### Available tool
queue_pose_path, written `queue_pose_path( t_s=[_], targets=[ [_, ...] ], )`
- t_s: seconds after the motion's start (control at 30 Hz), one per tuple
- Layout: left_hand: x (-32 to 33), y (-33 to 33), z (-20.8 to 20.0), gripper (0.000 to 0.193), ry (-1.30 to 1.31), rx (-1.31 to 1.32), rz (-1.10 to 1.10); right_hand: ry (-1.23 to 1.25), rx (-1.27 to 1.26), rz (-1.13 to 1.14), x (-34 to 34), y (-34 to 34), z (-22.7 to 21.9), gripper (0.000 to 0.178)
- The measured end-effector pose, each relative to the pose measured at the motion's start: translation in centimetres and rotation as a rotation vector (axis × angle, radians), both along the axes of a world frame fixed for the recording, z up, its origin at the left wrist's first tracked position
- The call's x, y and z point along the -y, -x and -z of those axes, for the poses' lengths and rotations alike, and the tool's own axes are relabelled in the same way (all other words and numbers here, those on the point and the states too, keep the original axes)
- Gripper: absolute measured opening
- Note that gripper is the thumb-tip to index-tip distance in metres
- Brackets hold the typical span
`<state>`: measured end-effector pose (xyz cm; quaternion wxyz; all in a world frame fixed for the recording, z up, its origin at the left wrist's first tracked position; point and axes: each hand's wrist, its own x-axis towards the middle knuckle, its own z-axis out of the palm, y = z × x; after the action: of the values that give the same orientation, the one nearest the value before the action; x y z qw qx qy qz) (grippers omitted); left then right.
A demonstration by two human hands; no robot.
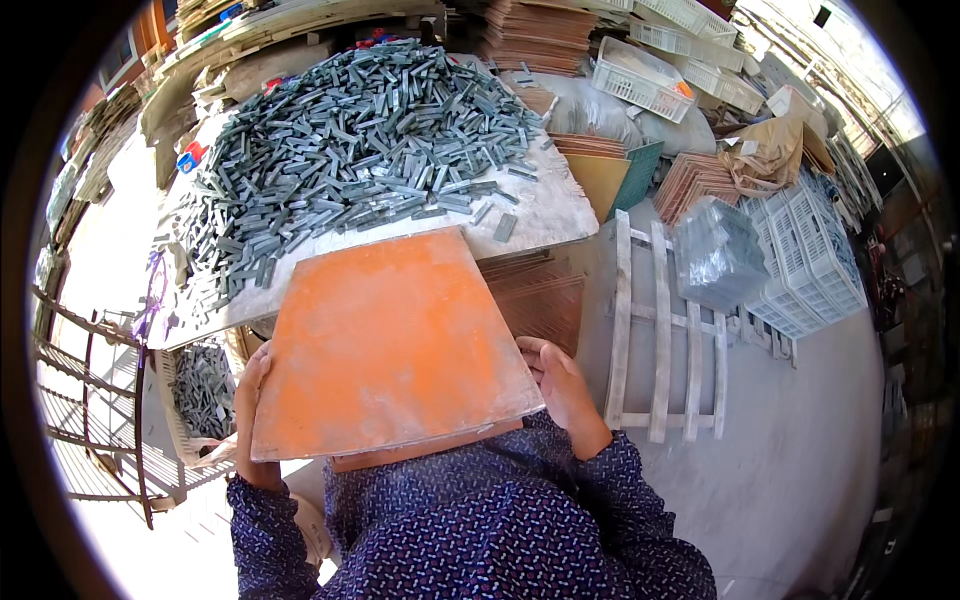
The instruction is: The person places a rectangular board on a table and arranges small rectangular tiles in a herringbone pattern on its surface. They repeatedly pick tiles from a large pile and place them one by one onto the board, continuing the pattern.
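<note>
A flat square orange board (390, 340), dusty and scuffed, lies level in front of my body, its far edge over the near edge of the worktable. Another orange board (420, 450) shows just below its near edge. My left hand (255, 375) grips the left side, with its fingers mostly hidden underneath. On the right side my right hand (555, 375) holds the edge, fingers curled against it. Beyond the board, a large heap of small grey-green stone strips (360, 130) covers much of the pale worktable (565, 205).
Below the table's left end stands a bin (205, 390) of strips beside a metal rack (95, 400). To the right are a wooden pallet (665, 330), a plastic-wrapped stack (715, 255) and white crates (805, 255). More boards (535, 35) are piled at the back.
</note>
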<state>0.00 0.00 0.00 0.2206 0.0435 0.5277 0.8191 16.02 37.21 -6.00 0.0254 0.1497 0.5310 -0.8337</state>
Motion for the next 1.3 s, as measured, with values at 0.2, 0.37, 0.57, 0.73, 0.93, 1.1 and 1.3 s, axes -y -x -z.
queue_pose_path(
  t_s=[0.2, 0.37, 0.57, 0.73, 0.93, 1.1, 1.3],
  targets=[
    [1.2, -2.0, 7.1, 0.047, 0.115, -0.083, -0.127, -0.231, -0.116, 0.066, 4.0, -0.1, -2.2, 0.048],
    [0.1, -3.6, 9.3, 0.043, 0.241, -0.089, -0.302, -0.665, -0.1, 0.263, 5.2, -1.0, 2.7, 0.055],
    [-1.8, -5.2, 9.3, 0.036, 0.787, -0.34, -0.458, -0.848, -0.139, 0.272, 3.2, -1.2, 3.5, 0.054],
    [-1.1, -5.0, 10.9, 0.035, 0.458, -0.164, -0.464, -0.814, -0.05, 0.232, 5.3, -1.7, 4.1, 0.052],
    [0.8, -3.5, 10.7, 0.033, 0.793, -0.227, -0.292, -0.944, -0.056, 0.13, 3.5, -1.3, 4.0, 0.049],
    [-0.7, 2.0, 8.3, 0.053, 0.827, -0.4, -0.27, -0.89, -0.138, 0.199, 0.3, 6.5, 3.5, 0.051],
    [-3.8, 3.7, 10.7, 0.057, 0.98, -0.535, -0.205, -0.868, -0.032, 0.107, 2.1, 10.6, 4.8, 0.064]
  ],
)
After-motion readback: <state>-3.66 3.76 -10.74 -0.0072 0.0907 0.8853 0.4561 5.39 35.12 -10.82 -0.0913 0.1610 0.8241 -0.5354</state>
